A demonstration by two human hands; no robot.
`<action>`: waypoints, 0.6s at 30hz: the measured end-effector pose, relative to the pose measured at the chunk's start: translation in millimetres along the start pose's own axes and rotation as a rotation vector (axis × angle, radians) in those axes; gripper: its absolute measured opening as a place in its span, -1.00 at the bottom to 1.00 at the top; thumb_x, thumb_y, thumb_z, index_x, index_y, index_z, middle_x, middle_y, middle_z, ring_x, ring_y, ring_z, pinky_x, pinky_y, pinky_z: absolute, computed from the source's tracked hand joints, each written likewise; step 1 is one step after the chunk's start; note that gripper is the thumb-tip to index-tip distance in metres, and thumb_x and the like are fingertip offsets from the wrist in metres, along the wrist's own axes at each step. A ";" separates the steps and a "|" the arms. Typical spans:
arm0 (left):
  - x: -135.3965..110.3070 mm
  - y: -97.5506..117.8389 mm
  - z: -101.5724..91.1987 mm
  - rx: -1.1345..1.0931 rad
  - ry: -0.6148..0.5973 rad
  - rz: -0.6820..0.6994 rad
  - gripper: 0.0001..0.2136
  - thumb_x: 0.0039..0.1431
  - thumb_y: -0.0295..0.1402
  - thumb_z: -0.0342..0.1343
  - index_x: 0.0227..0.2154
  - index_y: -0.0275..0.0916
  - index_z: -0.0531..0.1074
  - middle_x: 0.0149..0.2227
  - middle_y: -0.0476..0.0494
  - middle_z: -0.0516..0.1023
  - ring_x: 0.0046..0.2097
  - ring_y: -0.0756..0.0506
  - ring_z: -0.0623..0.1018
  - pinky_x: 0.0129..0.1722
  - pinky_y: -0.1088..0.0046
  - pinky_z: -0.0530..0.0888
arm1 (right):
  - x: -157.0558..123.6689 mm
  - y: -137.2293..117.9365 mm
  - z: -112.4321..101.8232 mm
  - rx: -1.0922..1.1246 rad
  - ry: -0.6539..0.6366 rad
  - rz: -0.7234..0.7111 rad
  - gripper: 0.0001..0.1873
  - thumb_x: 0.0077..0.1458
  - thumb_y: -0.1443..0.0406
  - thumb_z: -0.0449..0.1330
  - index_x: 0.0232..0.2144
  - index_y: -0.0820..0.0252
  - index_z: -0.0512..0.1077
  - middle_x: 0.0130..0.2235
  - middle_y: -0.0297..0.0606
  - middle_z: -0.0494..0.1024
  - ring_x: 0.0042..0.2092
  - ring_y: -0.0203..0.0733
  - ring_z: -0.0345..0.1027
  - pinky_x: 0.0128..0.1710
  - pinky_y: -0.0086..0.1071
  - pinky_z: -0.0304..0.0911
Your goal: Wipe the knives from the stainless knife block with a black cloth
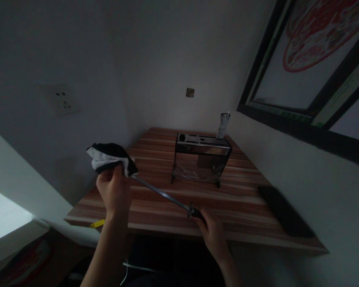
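Grips the metal rod [164,194] by its black handle [198,215] in the closed fingers of the right hand [212,231] — and pinches between thumb and fingers of the left hand [115,189] the black-and-white cloth [111,151] at the rod's other end, with tip hidden. Has the rod slanting between the fingers over the wooden table [242,203] — a metal stand [203,148] beyond them, and a dark flat object [283,211] to their right.

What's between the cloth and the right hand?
A metal rod: in the head view, it runs from the cloth to its black handle in the right hand.
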State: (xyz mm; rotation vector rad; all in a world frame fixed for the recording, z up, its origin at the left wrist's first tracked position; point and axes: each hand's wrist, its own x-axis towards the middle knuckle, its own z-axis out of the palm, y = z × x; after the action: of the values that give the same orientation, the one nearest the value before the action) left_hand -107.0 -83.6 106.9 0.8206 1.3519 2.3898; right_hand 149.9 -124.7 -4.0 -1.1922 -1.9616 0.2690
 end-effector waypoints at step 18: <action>-29.0 -48.4 -13.6 -0.084 -0.208 -0.286 -0.77 -0.10 -0.31 0.18 -0.33 -0.25 0.37 -0.32 0.00 0.47 -0.25 0.02 0.46 -0.24 0.55 0.35 | -4.2 8.0 7.5 0.063 0.133 0.072 -0.69 0.16 0.11 0.00 -0.26 0.15 0.44 -0.26 -0.15 0.56 -0.21 -0.07 0.45 -0.22 -0.29 0.35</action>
State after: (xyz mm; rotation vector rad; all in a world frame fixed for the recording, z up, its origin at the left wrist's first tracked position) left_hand -93.8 -81.9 50.4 0.7708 1.1898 2.0649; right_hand 150.6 -122.2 -15.5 -1.2103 -1.7854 0.2790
